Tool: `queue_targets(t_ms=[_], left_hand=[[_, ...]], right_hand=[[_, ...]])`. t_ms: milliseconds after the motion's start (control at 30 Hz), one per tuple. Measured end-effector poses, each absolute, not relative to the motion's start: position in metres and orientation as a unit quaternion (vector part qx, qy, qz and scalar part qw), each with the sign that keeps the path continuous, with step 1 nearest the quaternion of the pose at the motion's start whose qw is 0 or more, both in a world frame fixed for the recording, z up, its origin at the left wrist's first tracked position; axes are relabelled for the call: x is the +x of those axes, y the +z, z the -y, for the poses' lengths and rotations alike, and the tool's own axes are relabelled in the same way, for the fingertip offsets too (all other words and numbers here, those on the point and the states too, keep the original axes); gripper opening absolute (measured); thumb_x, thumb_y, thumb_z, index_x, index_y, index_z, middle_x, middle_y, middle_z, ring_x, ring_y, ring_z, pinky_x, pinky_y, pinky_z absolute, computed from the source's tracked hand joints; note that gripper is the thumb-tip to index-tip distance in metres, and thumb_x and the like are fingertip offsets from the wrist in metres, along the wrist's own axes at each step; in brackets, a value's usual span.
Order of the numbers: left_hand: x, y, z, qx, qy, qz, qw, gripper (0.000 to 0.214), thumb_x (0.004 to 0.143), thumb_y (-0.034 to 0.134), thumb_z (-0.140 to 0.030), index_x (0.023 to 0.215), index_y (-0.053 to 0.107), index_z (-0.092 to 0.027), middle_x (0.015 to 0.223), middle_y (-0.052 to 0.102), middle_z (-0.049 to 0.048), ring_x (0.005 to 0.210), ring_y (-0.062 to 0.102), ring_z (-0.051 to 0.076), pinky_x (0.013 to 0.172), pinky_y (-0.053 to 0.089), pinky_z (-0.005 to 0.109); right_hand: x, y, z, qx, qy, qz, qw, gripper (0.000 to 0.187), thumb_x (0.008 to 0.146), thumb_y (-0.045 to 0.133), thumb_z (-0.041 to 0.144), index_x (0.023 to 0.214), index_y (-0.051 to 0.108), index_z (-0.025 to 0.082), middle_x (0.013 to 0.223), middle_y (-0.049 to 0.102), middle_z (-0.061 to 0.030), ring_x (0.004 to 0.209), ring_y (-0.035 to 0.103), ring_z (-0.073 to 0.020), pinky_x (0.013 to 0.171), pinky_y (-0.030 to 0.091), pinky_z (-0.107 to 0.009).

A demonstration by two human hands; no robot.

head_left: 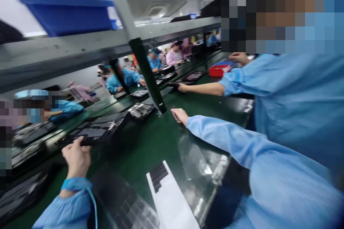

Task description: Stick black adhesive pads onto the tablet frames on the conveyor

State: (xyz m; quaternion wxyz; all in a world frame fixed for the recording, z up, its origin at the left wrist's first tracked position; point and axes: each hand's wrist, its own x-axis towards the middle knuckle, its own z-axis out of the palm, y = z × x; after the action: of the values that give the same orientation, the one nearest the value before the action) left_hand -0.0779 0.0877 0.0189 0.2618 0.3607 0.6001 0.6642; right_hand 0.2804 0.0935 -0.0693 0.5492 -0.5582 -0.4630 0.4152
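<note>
Presently, at the green tabletop (139, 150), left side: black case (100, 127), one. Left hand (77, 159) at its near edge, grip clasped on that edge. Right hand (181, 116), farther off toward the right, grip drawn together; cannot tell whether it pinches anything. White sheet (174, 196) bearing black strips, one, near. Clear film (189, 155), right of the sheet. Red bin (217, 71), far right, beside a co-worker's sleeve (242, 80).

Sheet (174, 200) on bench (139, 148), tray (100, 130) beyond it leftward, bin (70, 16) on shelf (94, 43) above, co-worker (292, 103) at right
</note>
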Motion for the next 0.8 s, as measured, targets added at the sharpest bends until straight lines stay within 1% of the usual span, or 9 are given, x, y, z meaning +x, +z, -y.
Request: queue_targets(t_ms=[67,133,200,300,400,500,633,700,800], left_hand=[[-0.106,0.002,-0.093,0.283,0.684,-0.639,0.210,0.029,0.079,0.049,-0.018,0.104,0.035,-0.022,0.072,0.039,-0.0049,0.047,0.036,0.005,0.036,0.033,0.015],[-0.128,-0.017,-0.096,0.235,0.673,-0.674,0.192,0.046,0.081,0.050,-0.016,0.119,0.026,-0.022,0.091,0.045,0.0001,0.059,0.046,0.008,0.041,0.038,0.017],[-0.144,-0.033,-0.097,0.234,0.643,-0.698,0.210,0.046,0.084,0.050,-0.018,0.124,0.027,-0.019,0.104,0.046,0.0056,0.071,0.052,0.011,0.047,0.044,0.020],[-0.155,-0.041,-0.096,0.312,0.569,-0.709,0.278,0.029,0.090,0.047,-0.026,0.116,0.044,-0.013,0.100,0.054,0.0071,0.075,0.057,0.013,0.059,0.050,0.025],[-0.150,-0.038,-0.097,0.412,0.475,-0.701,0.338,0.025,0.090,0.048,-0.031,0.103,0.054,-0.011,0.092,0.059,0.0054,0.074,0.059,0.013,0.065,0.051,0.029],[-0.134,-0.035,-0.101,0.489,0.405,-0.680,0.367,0.023,0.088,0.051,-0.030,0.101,0.056,-0.011,0.096,0.059,0.0061,0.082,0.059,0.015,0.071,0.051,0.033],[-0.109,-0.034,-0.105,0.548,0.363,-0.646,0.388,0.024,0.087,0.053,-0.028,0.104,0.055,-0.011,0.103,0.057,0.0073,0.089,0.058,0.018,0.076,0.050,0.036],[-0.095,-0.033,-0.109,0.566,0.356,-0.632,0.391,0.025,0.087,0.053,-0.028,0.106,0.055,-0.012,0.105,0.057,0.0076,0.092,0.057,0.018,0.078,0.050,0.037],[-0.069,-0.032,-0.120,0.588,0.355,-0.610,0.394,0.026,0.087,0.053,-0.029,0.108,0.054,-0.012,0.108,0.056,0.0080,0.094,0.056,0.019,0.080,0.049,0.038]], right_hand=[[0.280,-0.070,-0.093,-0.575,0.377,0.509,0.518,0.026,0.089,0.045,0.033,0.095,0.056,0.010,0.084,0.058,-0.0038,0.068,0.056,-0.0098,0.061,0.048,-0.026],[0.280,-0.069,-0.089,-0.574,0.326,0.563,0.497,0.029,0.090,0.039,0.033,0.075,0.053,0.012,0.063,0.052,0.0006,0.049,0.048,-0.0067,0.049,0.041,-0.020],[0.279,-0.068,-0.084,-0.565,0.284,0.612,0.476,0.029,0.088,0.038,0.033,0.067,0.048,0.015,0.057,0.049,0.0024,0.043,0.043,-0.0064,0.045,0.037,-0.019],[0.275,-0.067,-0.078,-0.558,0.238,0.665,0.435,0.025,0.085,0.040,0.032,0.067,0.048,0.017,0.059,0.053,0.0017,0.045,0.046,-0.0083,0.048,0.038,-0.021],[0.271,-0.068,-0.074,-0.557,0.201,0.702,0.396,0.022,0.081,0.043,0.029,0.065,0.051,0.017,0.062,0.057,-0.0003,0.056,0.052,-0.0121,0.060,0.040,-0.024],[0.270,-0.068,-0.072,-0.562,0.173,0.722,0.364,0.018,0.078,0.046,0.029,0.068,0.055,0.018,0.068,0.060,-0.0033,0.068,0.054,-0.0165,0.068,0.039,-0.027],[0.272,-0.062,-0.078,-0.579,0.167,0.729,0.326,0.020,0.076,0.050,0.031,0.076,0.063,0.015,0.078,0.064,-0.0068,0.075,0.056,-0.0209,0.071,0.039,-0.030],[0.267,-0.054,-0.089,-0.584,0.179,0.729,0.309,0.020,0.075,0.053,0.031,0.077,0.066,0.016,0.078,0.066,-0.0060,0.078,0.058,-0.0216,0.071,0.040,-0.029],[0.244,-0.040,-0.116,-0.581,0.209,0.732,0.288,0.013,0.070,0.062,0.027,0.073,0.069,0.017,0.073,0.066,-0.0031,0.079,0.060,-0.0205,0.070,0.041,-0.026]])
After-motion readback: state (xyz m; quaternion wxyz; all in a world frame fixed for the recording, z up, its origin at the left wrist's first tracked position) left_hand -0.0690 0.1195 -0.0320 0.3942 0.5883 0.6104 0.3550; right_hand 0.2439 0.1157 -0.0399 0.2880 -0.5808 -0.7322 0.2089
